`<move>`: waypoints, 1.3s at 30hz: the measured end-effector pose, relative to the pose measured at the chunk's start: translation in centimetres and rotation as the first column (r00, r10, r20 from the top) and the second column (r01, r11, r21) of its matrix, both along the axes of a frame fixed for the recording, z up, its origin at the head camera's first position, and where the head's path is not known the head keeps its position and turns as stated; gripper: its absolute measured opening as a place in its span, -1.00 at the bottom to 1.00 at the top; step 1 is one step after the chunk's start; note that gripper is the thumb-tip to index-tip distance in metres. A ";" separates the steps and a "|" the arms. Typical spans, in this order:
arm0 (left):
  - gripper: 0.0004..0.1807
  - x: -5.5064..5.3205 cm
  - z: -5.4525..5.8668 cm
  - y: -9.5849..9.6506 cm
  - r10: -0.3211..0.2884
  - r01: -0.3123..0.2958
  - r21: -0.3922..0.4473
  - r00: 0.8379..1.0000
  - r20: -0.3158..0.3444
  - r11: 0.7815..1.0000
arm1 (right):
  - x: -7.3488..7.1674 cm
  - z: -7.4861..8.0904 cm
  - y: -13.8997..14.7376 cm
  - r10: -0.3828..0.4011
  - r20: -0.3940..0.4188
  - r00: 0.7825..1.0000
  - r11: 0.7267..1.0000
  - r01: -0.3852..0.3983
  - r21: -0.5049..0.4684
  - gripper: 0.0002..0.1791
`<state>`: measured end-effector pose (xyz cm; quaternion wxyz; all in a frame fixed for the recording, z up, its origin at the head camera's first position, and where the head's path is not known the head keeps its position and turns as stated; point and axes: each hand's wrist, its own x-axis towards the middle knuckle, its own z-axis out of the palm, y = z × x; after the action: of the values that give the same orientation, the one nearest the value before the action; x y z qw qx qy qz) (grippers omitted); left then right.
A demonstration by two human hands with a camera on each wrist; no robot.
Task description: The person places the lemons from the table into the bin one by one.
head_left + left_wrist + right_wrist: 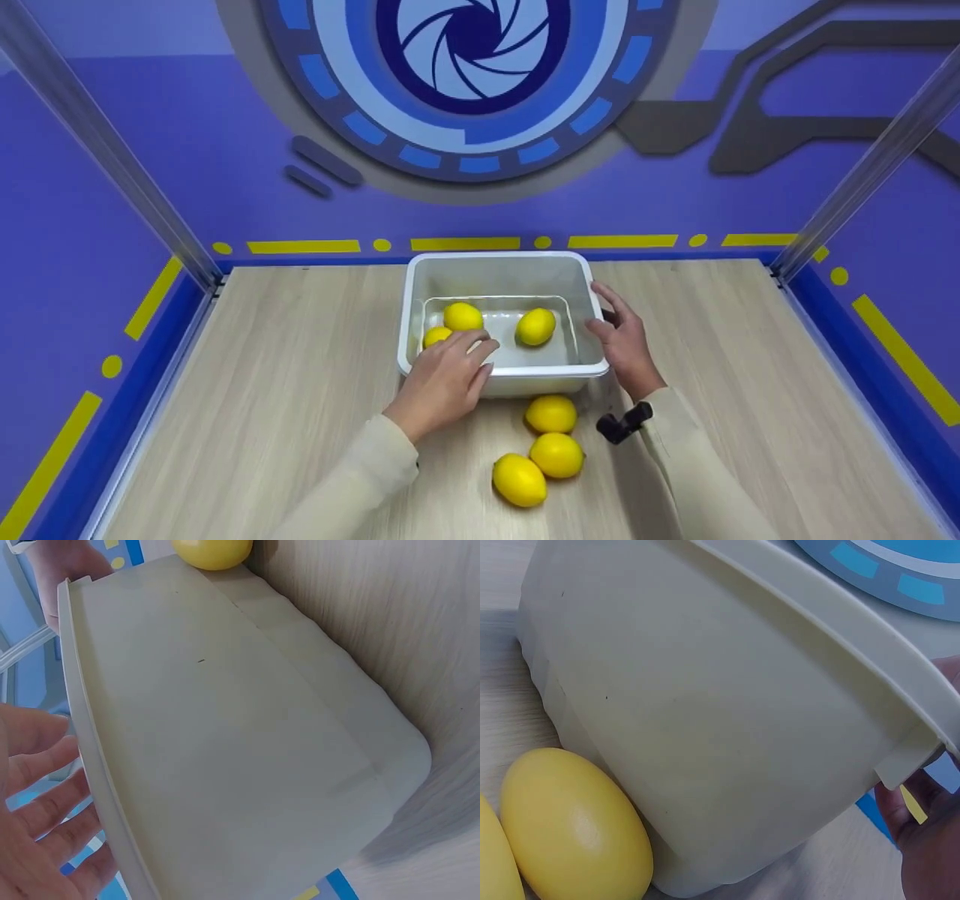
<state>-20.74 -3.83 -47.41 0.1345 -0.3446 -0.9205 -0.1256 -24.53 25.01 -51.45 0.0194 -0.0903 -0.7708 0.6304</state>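
Observation:
A white plastic bin (499, 370) stands on the table with three lemons visible inside. Two of these, a lemon (463, 316) and a partly hidden lemon (436, 336), lie at its left; another lemon (535, 327) is at the right. My left hand (446, 379) reaches over the front rim at the left, fingers loosely spread and holding nothing that I can see. In the left wrist view its fingers (52, 806) show beyond the rim. My right hand (628, 345) grips the bin's right rim, with some fingers below its edge (904, 810) in the right wrist view.
In front of the bin, three lemons lie close together: one lemon (551, 414) by the front wall, a second lemon (556, 455) and a third lemon (519, 480) nearer me. The wooden table (300, 360) ends at a blue patterned back wall (480, 217).

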 end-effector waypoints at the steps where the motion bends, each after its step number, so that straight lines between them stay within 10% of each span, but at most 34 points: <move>1: -0.65 0.1 0.0 0.0 -0.002 0.002 0.001 1.000 0.001 1.000 | 0.0 0.0 0.0 -0.003 0.003 1.000 1.000 0.003 0.002 -0.33; 39: -0.66 2.4 0.8 0.0 -0.068 0.068 0.010 0.998 -0.015 0.998 | 0.0 0.0 0.1 0.020 0.011 1.000 0.998 -0.019 -0.052 -0.32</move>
<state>-18.34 -3.88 -46.60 0.1387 -0.3758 -0.9067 -0.1324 -24.53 25.11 -51.45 0.0064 -0.0872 -0.7552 0.6496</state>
